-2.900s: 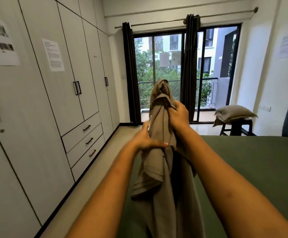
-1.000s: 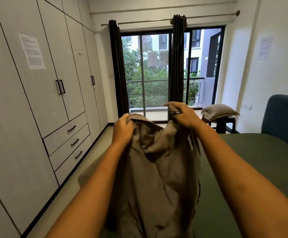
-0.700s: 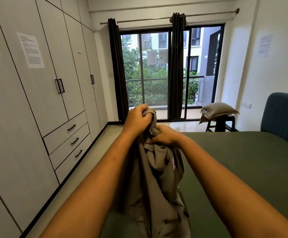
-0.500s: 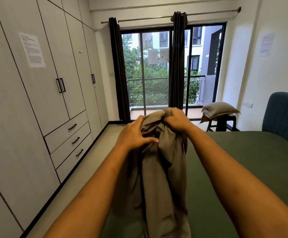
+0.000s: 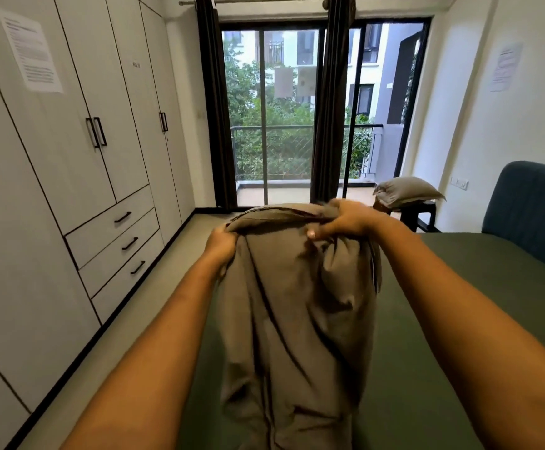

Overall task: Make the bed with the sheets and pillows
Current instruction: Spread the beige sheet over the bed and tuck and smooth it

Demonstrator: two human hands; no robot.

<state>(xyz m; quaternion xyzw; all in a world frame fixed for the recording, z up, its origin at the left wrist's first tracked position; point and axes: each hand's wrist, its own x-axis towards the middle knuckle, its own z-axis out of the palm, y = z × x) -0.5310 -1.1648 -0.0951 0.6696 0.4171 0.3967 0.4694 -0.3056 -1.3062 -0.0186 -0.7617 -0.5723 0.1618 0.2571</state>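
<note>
A grey-brown sheet (image 5: 293,319) hangs bunched in front of me, held up over the bed. My left hand (image 5: 220,246) grips its upper left edge. My right hand (image 5: 345,219) grips the upper right edge, fingers curled round the cloth. The bed (image 5: 459,319) has a dark green fitted sheet and lies below and to the right. A grey pillow (image 5: 405,193) rests on a black stool near the window.
White wardrobes with drawers (image 5: 118,241) line the left wall. A strip of floor (image 5: 154,306) runs between them and the bed. A blue headboard (image 5: 530,206) stands at the right. Glass balcony doors (image 5: 280,125) with dark curtains are straight ahead.
My hands have moved apart, spreading the top of the sheet wider; half a second ago they held it bunched close together. The view has come closer and tipped down a little.
</note>
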